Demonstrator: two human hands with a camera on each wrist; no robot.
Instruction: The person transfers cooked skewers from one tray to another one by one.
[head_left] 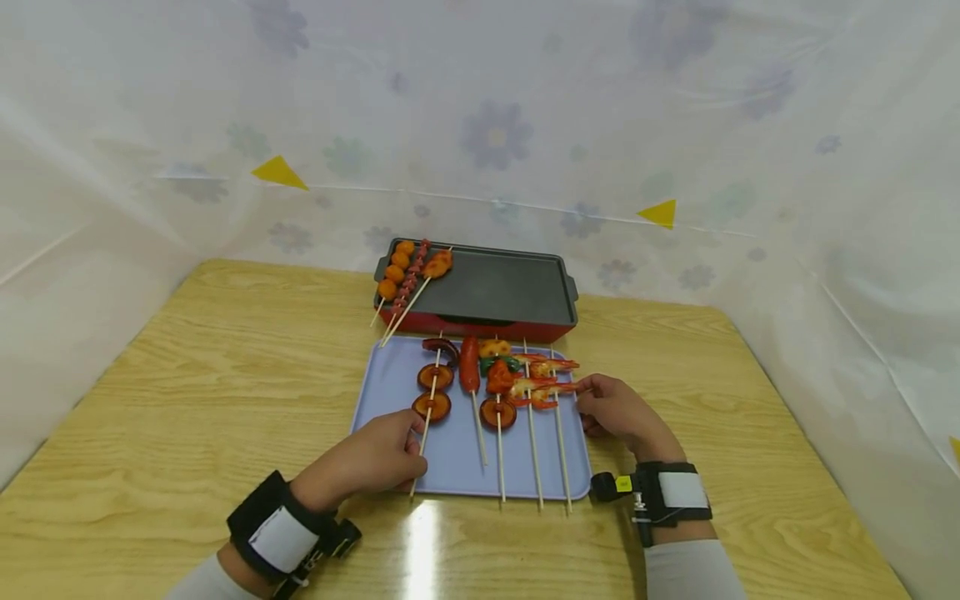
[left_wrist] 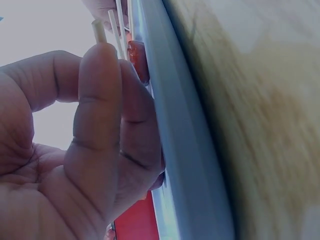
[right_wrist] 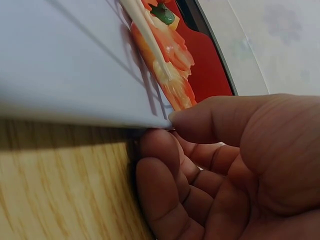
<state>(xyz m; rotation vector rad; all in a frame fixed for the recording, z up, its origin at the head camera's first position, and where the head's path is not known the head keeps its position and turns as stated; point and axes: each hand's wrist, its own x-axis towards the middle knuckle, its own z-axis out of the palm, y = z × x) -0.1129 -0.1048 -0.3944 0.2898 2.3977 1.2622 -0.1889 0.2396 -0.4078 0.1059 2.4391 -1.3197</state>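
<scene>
Though R view misses it, L hand [head_left: 378,454] pinches skewer [head_left: 431,407]; R hand [head_left: 618,415] pinches tray [head_left: 457,454].

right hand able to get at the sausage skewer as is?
Probably not: the right hand pinches the right edge of the tray, and the shrimp skewers and mixed skewer lie between it and the sausage skewer. It'd likely need to release first.
</scene>
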